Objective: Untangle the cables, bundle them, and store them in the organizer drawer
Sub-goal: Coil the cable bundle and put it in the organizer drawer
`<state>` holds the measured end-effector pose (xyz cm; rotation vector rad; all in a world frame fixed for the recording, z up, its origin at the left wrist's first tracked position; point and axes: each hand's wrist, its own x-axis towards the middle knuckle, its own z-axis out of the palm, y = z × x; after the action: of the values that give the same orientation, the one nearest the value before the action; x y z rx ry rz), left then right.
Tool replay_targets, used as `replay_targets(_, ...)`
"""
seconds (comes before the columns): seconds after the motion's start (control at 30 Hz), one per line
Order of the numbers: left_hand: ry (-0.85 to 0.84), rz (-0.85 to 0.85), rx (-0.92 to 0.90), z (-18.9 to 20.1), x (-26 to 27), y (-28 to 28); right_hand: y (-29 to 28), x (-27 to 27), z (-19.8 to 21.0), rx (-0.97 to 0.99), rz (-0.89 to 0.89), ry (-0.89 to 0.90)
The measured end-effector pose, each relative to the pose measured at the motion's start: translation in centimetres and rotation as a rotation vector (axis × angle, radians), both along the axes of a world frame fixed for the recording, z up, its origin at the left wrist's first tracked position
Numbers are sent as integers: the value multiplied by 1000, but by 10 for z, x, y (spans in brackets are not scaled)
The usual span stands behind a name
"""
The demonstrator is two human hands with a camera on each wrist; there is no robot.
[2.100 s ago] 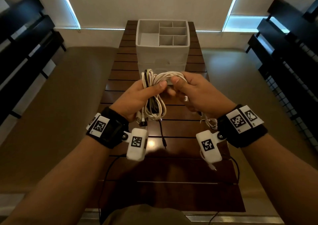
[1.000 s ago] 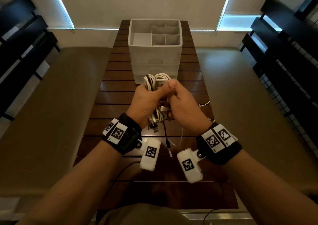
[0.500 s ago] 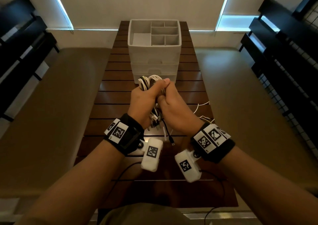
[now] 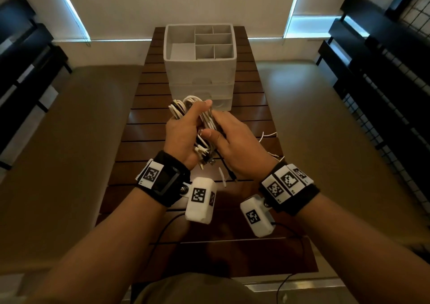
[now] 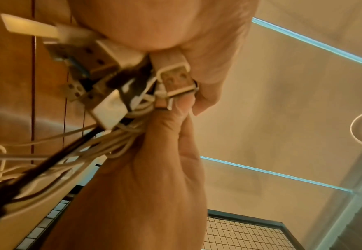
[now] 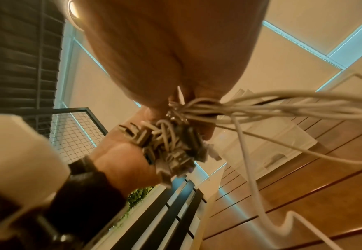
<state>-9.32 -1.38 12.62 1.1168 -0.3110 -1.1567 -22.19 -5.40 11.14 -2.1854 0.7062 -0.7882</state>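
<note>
Both hands grip the cables: left hand clamps the loops so they cannot spring apart, right hand winds a strand just beside it.

Both forearms are bare, with no sleeves. Each wrist carries a broad black band — the left one topped by one white tag printed with a black square code, the right by a row of three. A white, rounded camera housing hangs off each band on a small metal screw joint, and bears its own square code. A thin black cable trails from each housing. Olive-green cloth shows at the bottom of the head view.
</note>
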Motion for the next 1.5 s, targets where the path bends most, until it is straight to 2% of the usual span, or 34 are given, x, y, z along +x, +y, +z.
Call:
replay_targets(0.2,14,-26,-15,3,-4,-2,7,10,-4,-75,-227,-127)
replay_targets(0.37,-38,-29,-48,2,-8,-2,11,16,-5,-105,-344,-119)
replay_targets(0.5,-68,-5,-51,-2,-4,-5,17,15,-4,-36,-253,-135)
replay_targets(0.67,-41,3,-59,-7,3,-10,22,4,-4,81,-37,12)
replay_targets(0.8,179,39,-69,-4,11,-20,16,-14,-18,216,-131,-39)
replay_targets(0.87,197,52,-58,-4,9,-21,9,-22,-27,262,-148,24)
replay_targets(0.97,112,-4,-54,-3,0,-21,-2,-26,-33,253,-54,166)
replay_targets(1.13,-119,-71,-98,0,-19,-23,-16,-27,-32,255,16,249)
replay_targets(1.23,-257,-79,-92,-3,-28,-28,-26,-27,-34,413,55,228)
replay_targets(1.3,-341,-70,-94,-5,-30,-30,-32,-33,-30,569,155,239)
replay_targets(1.37,-409,-40,-96,-7,-27,-30,-36,-43,-17,638,195,155)
replay_targets(1.47,-526,-44,-86,-17,-24,-31,-51,-52,1,670,-44,-310)
replay_targets(1.5,-571,-52,-73,-20,-26,-31,-54,-49,7,649,-122,-400)
